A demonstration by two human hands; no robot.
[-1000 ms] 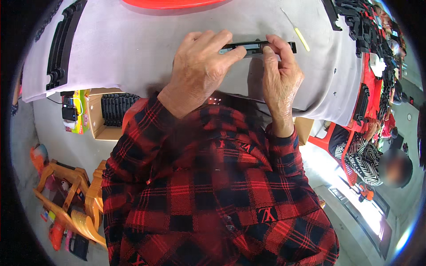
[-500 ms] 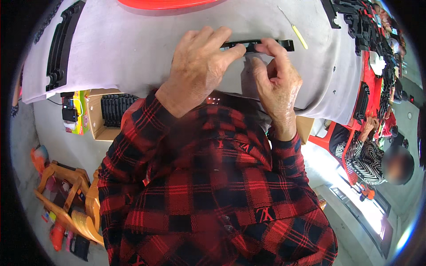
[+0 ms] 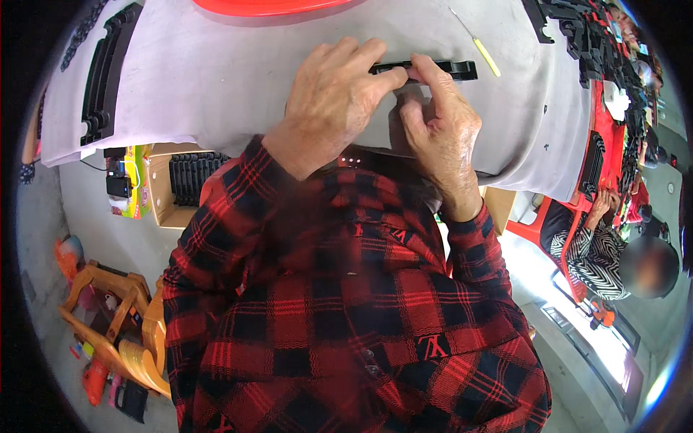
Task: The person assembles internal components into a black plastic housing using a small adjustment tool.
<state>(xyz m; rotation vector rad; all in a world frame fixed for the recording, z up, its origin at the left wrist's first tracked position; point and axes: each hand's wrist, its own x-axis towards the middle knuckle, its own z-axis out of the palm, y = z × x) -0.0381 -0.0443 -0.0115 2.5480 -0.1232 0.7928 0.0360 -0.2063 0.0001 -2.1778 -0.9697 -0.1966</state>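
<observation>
A long narrow black plastic part (image 3: pixel 460 70) lies on the grey cloth of the table in front of me. My left hand (image 3: pixel 333 101) covers its left end, thumb along the near edge and fingers curled over the far side. Against its middle, close to the left thumb tip, presses the index finger of my right hand (image 3: pixel 446 119). The right thumb is bent below, apart from the part; whether a small piece sits at the fingertips is hidden. To the right lies a thin metal pick with a yellow handle (image 3: pixel 487 58).
A red basin rim (image 3: pixel 274 6) is at the far edge. Larger black plastic parts (image 3: pixel 108 76) lie at left. Below, an open cardboard box (image 3: pixel 162 191) holds more. At right, a person (image 3: pixel 595 252) sits beside a red table (image 3: pixel 612 148) heaped with black parts.
Both hands have drawn closer together over the black part. My right index finger has shifted left towards the left thumb, and my left hand has moved slightly right.
</observation>
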